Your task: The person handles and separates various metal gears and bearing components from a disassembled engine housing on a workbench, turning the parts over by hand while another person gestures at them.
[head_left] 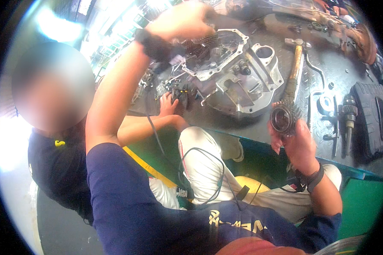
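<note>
A dark metal gear point(284, 118) with a toothed rim and a hollow centre is in my right hand point(301, 143), with fingers and thumb closed round it at the table's near edge. My left hand point(181, 23) is raised over the far side of an open metal gearbox housing point(242, 87); its fingers are smeared, so whether they hold anything is unclear. Dark gears point(206, 42) show inside the housing, partly behind my left wrist. A hammer point(295, 63) with a worn handle lies just beyond the gear in my right hand.
Right of the hammer lie a bent metal rod point(317, 70), a splined shaft point(349, 114) and a black case point(367, 121). A co-worker's hand point(168, 104) is among small parts left of the housing. Cables hang over my knee point(200, 165). More parts lie at the back right.
</note>
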Action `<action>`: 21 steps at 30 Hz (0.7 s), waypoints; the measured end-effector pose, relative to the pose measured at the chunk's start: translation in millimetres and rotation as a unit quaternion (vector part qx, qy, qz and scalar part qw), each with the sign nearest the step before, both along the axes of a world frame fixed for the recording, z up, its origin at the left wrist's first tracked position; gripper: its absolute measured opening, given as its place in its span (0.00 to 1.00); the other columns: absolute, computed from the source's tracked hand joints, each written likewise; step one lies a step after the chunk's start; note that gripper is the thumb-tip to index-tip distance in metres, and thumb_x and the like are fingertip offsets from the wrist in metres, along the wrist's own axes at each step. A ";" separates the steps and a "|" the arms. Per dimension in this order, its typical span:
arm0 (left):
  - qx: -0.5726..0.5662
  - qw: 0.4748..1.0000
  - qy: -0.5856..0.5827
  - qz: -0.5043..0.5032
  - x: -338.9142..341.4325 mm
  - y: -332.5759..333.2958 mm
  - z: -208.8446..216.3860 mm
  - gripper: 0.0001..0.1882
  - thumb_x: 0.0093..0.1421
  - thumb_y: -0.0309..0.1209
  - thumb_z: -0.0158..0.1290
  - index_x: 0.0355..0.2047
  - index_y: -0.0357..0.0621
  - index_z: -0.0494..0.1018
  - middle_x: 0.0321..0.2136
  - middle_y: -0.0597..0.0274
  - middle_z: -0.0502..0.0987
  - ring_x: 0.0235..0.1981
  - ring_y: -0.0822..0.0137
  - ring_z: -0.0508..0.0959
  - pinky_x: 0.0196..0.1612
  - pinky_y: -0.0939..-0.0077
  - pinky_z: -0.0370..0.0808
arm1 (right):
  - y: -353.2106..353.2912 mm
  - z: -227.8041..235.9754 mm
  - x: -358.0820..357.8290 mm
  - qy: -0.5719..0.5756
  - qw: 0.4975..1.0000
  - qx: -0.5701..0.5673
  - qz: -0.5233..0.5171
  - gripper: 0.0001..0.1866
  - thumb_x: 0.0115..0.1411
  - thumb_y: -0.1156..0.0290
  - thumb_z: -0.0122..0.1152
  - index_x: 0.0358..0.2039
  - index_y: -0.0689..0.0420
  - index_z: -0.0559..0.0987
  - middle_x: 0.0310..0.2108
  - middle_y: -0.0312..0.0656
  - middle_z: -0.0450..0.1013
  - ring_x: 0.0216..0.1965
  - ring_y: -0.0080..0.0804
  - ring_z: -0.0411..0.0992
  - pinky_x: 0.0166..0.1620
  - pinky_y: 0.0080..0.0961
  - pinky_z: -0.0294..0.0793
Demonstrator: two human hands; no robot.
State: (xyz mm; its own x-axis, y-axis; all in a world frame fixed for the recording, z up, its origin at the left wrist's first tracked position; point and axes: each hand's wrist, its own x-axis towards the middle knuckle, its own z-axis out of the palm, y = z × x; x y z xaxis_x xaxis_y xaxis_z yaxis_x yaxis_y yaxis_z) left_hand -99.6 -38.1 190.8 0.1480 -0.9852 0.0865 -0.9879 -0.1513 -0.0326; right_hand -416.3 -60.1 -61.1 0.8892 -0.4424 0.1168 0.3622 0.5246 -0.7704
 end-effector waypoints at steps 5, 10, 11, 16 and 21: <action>-0.084 0.995 0.020 0.042 20.6 -3.5 45.6 0.25 0.58 0.38 0.64 0.51 0.37 0.74 0.31 0.57 0.81 0.24 0.67 0.80 0.27 0.70 0.80 | -0.5 0.1 0.3 0.009 1.000 0.003 -0.004 0.44 0.69 0.36 0.50 0.69 0.62 0.62 0.39 0.44 0.72 0.27 0.25 0.65 0.28 0.26 0.69; -0.004 0.979 -0.149 0.140 30.1 -15.9 53.6 0.30 0.58 0.46 0.66 0.52 0.37 0.74 0.34 0.50 0.82 0.29 0.60 0.83 0.33 0.66 0.81 | -1.0 0.3 3.7 -0.009 1.000 0.025 0.013 0.40 0.69 0.39 0.52 0.67 0.60 0.65 0.40 0.45 0.73 0.28 0.25 0.68 0.28 0.24 0.70; 0.004 0.986 -0.143 0.090 35.1 -18.5 51.9 0.30 0.57 0.47 0.66 0.52 0.37 0.75 0.34 0.49 0.83 0.31 0.59 0.84 0.35 0.65 0.81 | -0.7 0.2 3.8 -0.010 0.999 0.034 0.013 0.38 0.69 0.40 0.53 0.66 0.59 0.65 0.40 0.46 0.74 0.28 0.25 0.69 0.28 0.22 0.70; 0.082 0.993 -0.084 0.008 61.7 -38.3 39.7 0.35 0.57 0.50 0.69 0.55 0.36 0.75 0.42 0.46 0.84 0.44 0.57 0.83 0.47 0.63 0.80 | 0.0 -0.9 2.3 -0.006 1.000 0.016 0.005 0.38 0.68 0.40 0.55 0.64 0.59 0.66 0.40 0.45 0.74 0.28 0.24 0.70 0.27 0.21 0.69; 0.110 0.992 -0.031 -0.048 66.9 -41.9 27.6 0.36 0.61 0.48 0.67 0.61 0.35 0.73 0.48 0.47 0.83 0.48 0.60 0.82 0.51 0.65 0.79 | -1.4 -2.0 2.7 -0.010 1.000 0.010 0.005 0.38 0.67 0.39 0.56 0.63 0.59 0.67 0.39 0.45 0.74 0.28 0.24 0.70 0.27 0.21 0.69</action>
